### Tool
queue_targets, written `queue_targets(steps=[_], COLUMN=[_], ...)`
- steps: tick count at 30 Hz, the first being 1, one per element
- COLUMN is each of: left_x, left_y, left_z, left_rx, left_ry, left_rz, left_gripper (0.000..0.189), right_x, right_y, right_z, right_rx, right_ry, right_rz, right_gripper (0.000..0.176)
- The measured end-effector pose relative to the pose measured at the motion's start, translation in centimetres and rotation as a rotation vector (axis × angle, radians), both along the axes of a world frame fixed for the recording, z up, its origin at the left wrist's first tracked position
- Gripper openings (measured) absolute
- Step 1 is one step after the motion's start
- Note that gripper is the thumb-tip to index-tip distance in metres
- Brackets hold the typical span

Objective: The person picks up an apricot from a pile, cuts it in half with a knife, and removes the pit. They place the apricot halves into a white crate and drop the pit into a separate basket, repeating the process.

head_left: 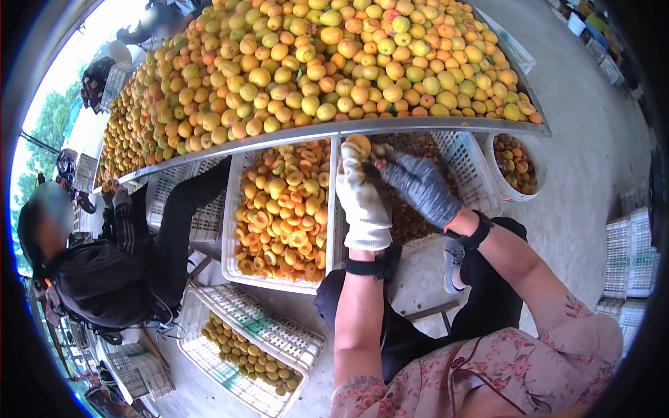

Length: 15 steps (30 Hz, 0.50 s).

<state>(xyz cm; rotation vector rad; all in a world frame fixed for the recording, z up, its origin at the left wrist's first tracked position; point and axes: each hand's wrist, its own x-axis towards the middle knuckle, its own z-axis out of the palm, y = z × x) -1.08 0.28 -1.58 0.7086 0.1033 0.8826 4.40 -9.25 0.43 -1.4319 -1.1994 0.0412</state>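
Note:
My left hand [362, 198], in a white knitted glove, is closed around an apricot [359, 144] just below the metal table edge. Close beside it, my right hand [420, 187] wears a grey glove, its fingers curled in toward the fruit. Whatever those fingers grip is too small and blurred to name. Under my hands stands a crate with a dark reddish-brown mass [417, 216], partly hidden by my gloves. To the left of it, a white crate [230, 261] holds many halved apricots [282, 216].
A metal-rimmed table [446, 125] carries a large heap of whole apricots [313, 63]. A white bucket [498, 177] of darker fruit stands at right. Another person [104, 279] sits at left. Lower left, a crate [244, 306] rests over greenish fruit; stacked crates [631, 251] line the right.

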Motion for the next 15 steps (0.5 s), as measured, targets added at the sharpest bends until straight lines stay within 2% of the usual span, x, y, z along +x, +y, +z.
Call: queue_targets(steps=[1,2,3,4,6,7,12,14,15], left_x=[0.1,-0.2,-0.5,-0.4,-1.3,-1.5,-1.1,-0.7,-1.1], left_y=[0.2,0.2,0.3,0.0,0.5,-0.5,0.2,0.0,-0.6], left_z=[-0.3,-0.8,0.3,1.8,1.4,4.3,1.4,1.0,3.7], left_rx=[-0.043,-0.089,-0.097,-0.106,-0.003,0.07,0.0,-0.274,-0.209], left_ry=[0.05,0.102,0.024,0.103,0.266,0.327,0.24,-0.017,0.146], left_rz=[0.005,0.011,-0.106,0.023,0.046,0.129,0.053,-0.097,-0.015], left_gripper=[0.04,0.043,0.044,0.043,0.037,0.031,0.037,0.037,0.031], right_x=[-0.3,-0.3,-0.4,-0.3,0.3,0.4,-0.4,-0.7,-0.6], right_y=[-0.1,-0.2,-0.4,-0.5,-0.6,-0.5,0.4,0.6,0.4], right_z=[0.3,0.2,0.8,1.4,1.5,1.4,0.1,-0.1,-0.1], right_rx=[-0.154,-0.167,-0.231,-0.293,-0.344,-0.403,-0.262,-0.124,-0.162], right_ry=[0.299,0.294,0.416,0.537,0.564,0.601,0.433,0.129,0.222], right_rz=[0.002,0.005,-0.002,-0.009,-0.016,-0.011,0.004,-0.134,-0.104], right_gripper=[0.028,0.028,0.027,0.027,0.026,0.026,0.02,0.027,0.028])
